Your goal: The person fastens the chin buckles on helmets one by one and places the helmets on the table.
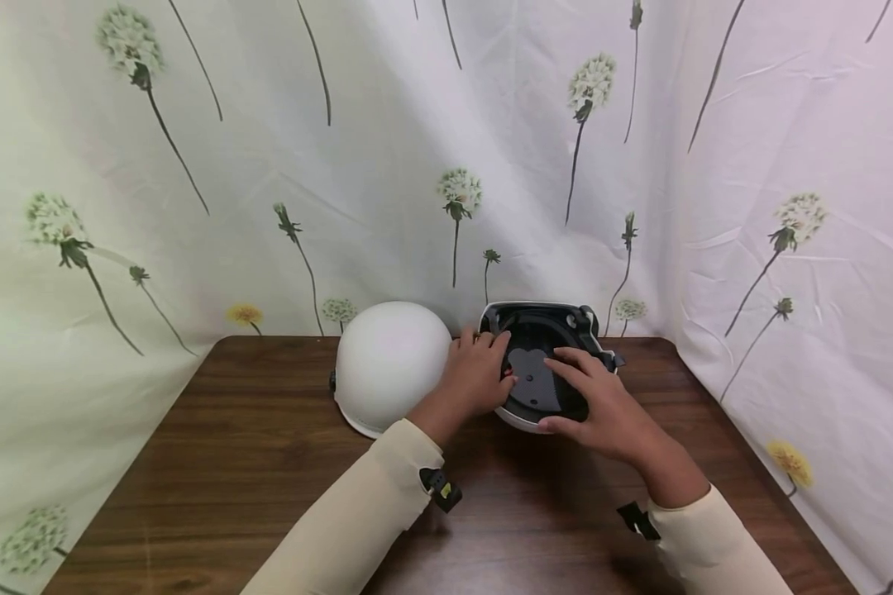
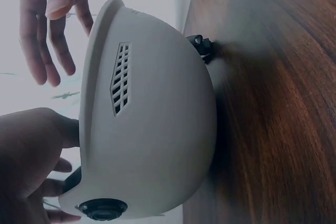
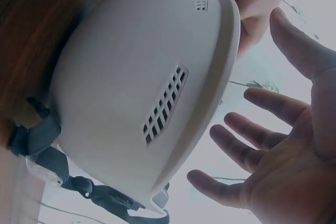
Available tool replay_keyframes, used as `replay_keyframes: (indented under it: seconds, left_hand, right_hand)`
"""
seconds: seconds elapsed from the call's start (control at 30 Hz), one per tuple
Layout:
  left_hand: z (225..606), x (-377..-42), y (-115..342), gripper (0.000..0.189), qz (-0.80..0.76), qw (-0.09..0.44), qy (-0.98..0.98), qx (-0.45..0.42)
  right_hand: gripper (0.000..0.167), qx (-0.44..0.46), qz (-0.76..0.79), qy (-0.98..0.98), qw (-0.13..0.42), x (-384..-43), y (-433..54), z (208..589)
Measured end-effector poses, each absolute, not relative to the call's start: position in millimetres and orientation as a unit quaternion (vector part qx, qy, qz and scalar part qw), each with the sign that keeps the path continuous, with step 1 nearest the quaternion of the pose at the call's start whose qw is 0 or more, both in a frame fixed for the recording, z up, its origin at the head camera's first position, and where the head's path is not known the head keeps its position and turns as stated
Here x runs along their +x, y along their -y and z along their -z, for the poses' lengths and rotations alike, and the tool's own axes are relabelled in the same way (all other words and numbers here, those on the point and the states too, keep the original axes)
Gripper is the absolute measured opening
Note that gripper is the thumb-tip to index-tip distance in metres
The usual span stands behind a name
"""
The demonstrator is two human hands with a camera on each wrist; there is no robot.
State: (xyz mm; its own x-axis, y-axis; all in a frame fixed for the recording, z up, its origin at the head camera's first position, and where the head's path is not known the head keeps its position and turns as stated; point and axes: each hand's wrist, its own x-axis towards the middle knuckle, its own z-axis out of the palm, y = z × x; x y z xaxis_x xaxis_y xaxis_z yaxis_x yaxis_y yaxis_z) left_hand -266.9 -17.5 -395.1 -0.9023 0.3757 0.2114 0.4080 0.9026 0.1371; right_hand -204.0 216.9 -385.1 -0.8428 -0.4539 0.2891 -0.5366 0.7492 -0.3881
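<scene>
A white helmet (image 1: 524, 426) lies upside down on the table, its black lining (image 1: 536, 376) facing up. My left hand (image 1: 476, 376) reaches over its left rim, fingertips and thumb apart at the lining. A small red detail (image 1: 508, 372) shows beside that thumb. In the left wrist view the helmet's shell (image 2: 157, 114) hides parts of the left fingers. My right hand (image 1: 603, 405) is over the helmet's right side; its spread fingers (image 3: 262, 98) hold nothing. Black straps (image 3: 105, 195) hang along the shell's outer edge in the right wrist view.
Another white helmet (image 1: 390, 364) sits dome up just left of the overturned one, close by my left forearm. Both stand toward the back of the brown wooden table (image 1: 268, 463). A flower-printed white cloth (image 1: 387, 207) hangs behind and along the sides.
</scene>
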Motion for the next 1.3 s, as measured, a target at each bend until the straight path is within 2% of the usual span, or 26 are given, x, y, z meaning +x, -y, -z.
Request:
replay_keyframes:
  seconds: [0.4,0.6,0.9,1.3]
  left_hand:
    - [394.6,-266.4,17.9,0.068,0.081,0.067,0.971,-0.217]
    - [398.8,-268.7,15.0,0.066,0.103,0.068,0.967,-0.224]
    - [401.4,-268.7,13.8,0.062,0.120,0.123,0.952,-0.255]
    - [404.8,-272.3,14.9,0.063,0.224,0.090,0.933,-0.268]
  right_hand:
    - [0.082,0.243,-0.249,0.934,0.084,-201.2,-228.3,381.8]
    - [0.078,0.246,-0.254,0.929,0.110,-202.7,-234.3,383.7]
    - [0.076,0.222,-0.231,0.939,0.126,-208.0,-240.6,385.8]
    - [0.078,0.173,-0.234,0.948,0.126,-214.6,-254.3,384.4]
